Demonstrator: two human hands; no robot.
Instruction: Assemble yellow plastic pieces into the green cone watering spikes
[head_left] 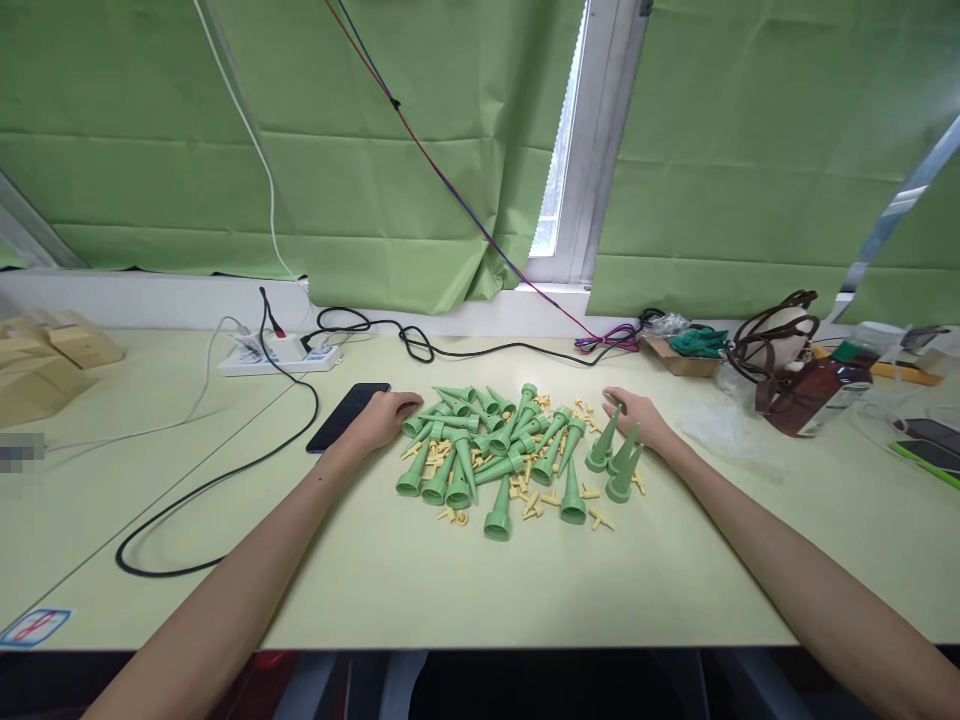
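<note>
Fingers (409,400) of the left hand (381,418) bend toward the near edge of a heap in the head view; those of the right hand (637,417) curve in from the opposite side. From this angle both sets are small and partly hidden, so I cannot tell whether they are spread, pressed together or pinching anything.

Between the two hands, on the pale table (562,590), lies the heap of green cones (459,490), hollow at the wide end and tapering to a point. Three separate cones (619,487) sit in a group at its right, just beside the right hand. Small yellow pieces (599,520) are scattered among the cones and along the front of the heap, some of them T-shaped.

A dark phone (334,430) lies just beside the left hand, partly behind the wrist. Farther back on the left is a white power strip (236,364) with plugs in it; on the far right, a brown bottle (821,396) leans over. Green curtains (420,200) hang behind the table.
</note>
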